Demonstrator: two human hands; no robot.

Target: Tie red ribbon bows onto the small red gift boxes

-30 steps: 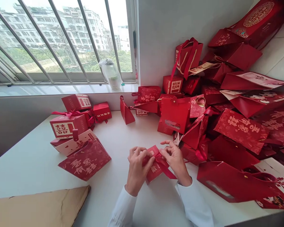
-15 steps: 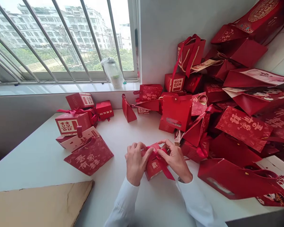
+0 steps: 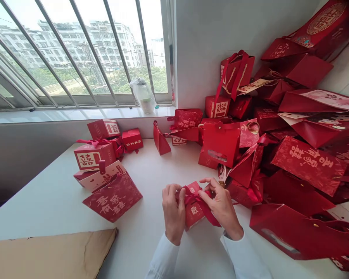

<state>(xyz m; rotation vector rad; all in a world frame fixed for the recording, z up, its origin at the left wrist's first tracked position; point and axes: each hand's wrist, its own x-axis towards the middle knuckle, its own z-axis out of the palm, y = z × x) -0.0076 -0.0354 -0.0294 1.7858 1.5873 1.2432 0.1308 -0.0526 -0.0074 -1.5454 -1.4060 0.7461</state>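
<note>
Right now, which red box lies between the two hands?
The small ribboned box with a pale character: the left hand is at one side, the right hand at its ribbon. The other boxes lie outside the hands.

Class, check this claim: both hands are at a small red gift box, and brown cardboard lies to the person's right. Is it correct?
Only the side is wrong: the head view shows the brown cardboard to the person's left. The left hand and right hand are both at the small red gift box.
</note>
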